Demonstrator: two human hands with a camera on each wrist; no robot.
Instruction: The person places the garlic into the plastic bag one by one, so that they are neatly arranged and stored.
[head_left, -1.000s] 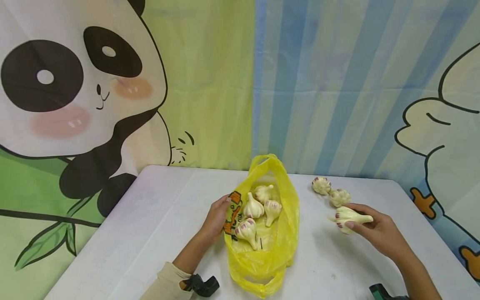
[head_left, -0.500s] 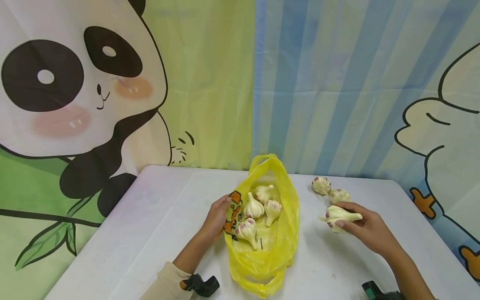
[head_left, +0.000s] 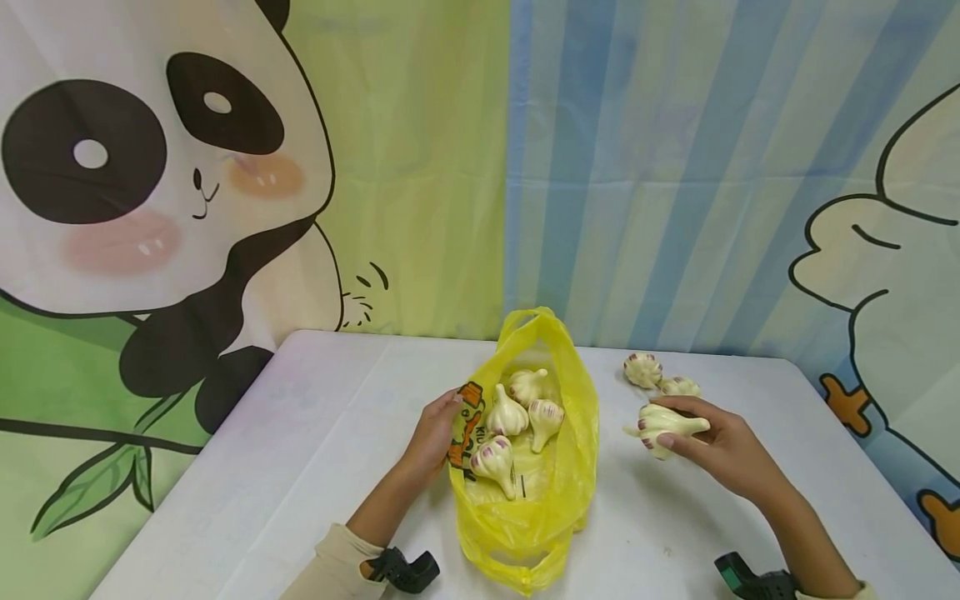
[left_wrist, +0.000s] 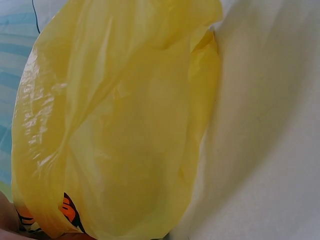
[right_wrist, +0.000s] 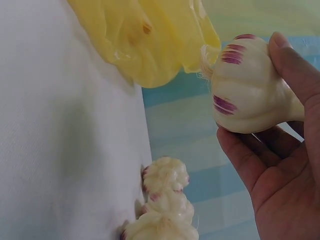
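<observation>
My right hand holds a garlic bulb above the table, right of a yellow plastic bag. In the right wrist view, thumb and fingers grip this white bulb with purple streaks, its root tuft turned toward the bag. My left hand grips the bag's left rim beside an orange printed figure. Several garlic bulbs lie inside the open bag. The left wrist view is mostly filled by the bag's side, with only a sliver of hand at the lower left corner.
Behind my right hand, more garlic bulbs rest on the white table; the right wrist view shows them in a row. A cartoon panda curtain hangs along the table's back edge.
My right hand has moved left and slightly away from me with the garlic bulb, closer to the bag. My left hand and the bag stay in place.
</observation>
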